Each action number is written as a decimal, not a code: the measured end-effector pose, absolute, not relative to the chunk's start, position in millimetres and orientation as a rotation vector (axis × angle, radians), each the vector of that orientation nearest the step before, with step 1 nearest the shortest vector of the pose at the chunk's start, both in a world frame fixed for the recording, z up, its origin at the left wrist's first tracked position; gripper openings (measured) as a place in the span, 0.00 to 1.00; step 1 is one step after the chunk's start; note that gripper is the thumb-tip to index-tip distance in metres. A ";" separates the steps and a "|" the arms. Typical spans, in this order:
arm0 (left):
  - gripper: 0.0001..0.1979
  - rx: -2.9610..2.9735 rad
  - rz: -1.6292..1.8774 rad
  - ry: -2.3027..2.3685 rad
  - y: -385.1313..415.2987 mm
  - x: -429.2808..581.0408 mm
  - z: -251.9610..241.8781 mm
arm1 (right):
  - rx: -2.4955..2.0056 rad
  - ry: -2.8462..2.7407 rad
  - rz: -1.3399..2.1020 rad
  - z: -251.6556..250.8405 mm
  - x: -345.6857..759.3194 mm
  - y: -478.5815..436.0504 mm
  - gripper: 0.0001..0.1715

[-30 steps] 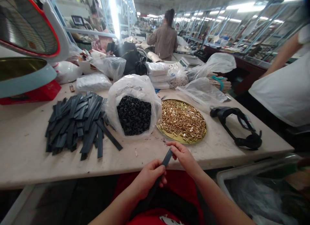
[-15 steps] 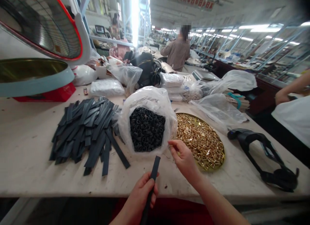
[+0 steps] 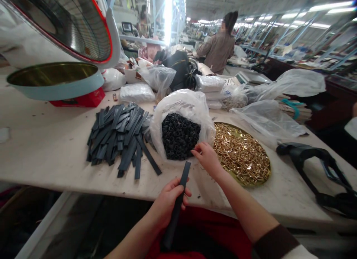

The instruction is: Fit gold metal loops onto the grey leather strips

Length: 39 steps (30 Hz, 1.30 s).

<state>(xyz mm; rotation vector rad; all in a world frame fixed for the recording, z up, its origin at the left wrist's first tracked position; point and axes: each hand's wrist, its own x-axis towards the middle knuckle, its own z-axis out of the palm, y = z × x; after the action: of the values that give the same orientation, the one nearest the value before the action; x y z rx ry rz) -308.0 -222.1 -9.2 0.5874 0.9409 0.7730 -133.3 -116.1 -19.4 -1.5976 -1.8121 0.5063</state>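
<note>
My left hand (image 3: 173, 194) grips a dark strip (image 3: 177, 205), the thumb lying over it and its far end pointing toward the bag. The fingertips of my right hand (image 3: 205, 158) are pinched together at the lower right rim of a white plastic bag (image 3: 211, 129); whatever they may hold is too small to make out. Small black rings or loops (image 3: 181, 136) fill the bag's mouth. To its left lies a heap of dark flat strips (image 3: 117, 134). On the right, a round tray (image 3: 252, 184) is covered with small gold-coloured metal pieces (image 3: 241, 151).
A fan (image 3: 80, 25) and a round tin (image 3: 64, 90) stand at the left. Plastic-wrapped packs (image 3: 138, 93) line the back. A black frame-like object (image 3: 315, 158) lies at the right. Beyond the table, a person (image 3: 219, 47) in brown faces away.
My right hand has moved from beside the tray's edge to the bag's mouth, still pinched. The left hand keeps its hold on the strip. The camera view has shifted.
</note>
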 end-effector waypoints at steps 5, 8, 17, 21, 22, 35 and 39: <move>0.20 0.625 0.706 0.896 -226.8 -299.9 -9.2 | -1.459 -1.364 1.022 -24.1 -115.5 -165.3 0.16; 0.23 0.733 0.667 0.893 -227.7 -290.9 -15.2 | -1.277 -0.865 1.403 -33.9 -108.2 -199.7 0.21; 0.15 1.052 0.486 1.061 -230.2 -263.7 -31.7 | -1.127 -0.233 1.566 -35.4 -99.8 -251.1 0.23; 0.13 1.091 0.431 1.086 -234.7 -260.8 -31.2 | -1.127 -0.244 1.561 -40.1 -99.0 -257.3 0.21; 0.12 1.125 0.415 1.098 -235.5 -260.5 -30.5 | -1.124 -0.258 1.558 -41.7 -99.0 -258.3 0.20; 0.16 1.807 0.324 1.100 -235.1 -253.8 -14.9 | -1.186 -0.594 1.408 -56.8 -91.8 -271.6 0.16; 0.17 1.793 0.314 1.074 -231.4 -257.4 -12.6 | -1.195 -0.643 1.368 -56.5 -90.7 -269.5 0.17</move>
<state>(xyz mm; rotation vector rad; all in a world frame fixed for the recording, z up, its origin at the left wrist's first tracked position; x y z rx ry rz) -257.4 -231.4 -12.6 1.7931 1.0738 0.3145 -90.7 -269.5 -56.5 -1.1947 -0.6428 1.3680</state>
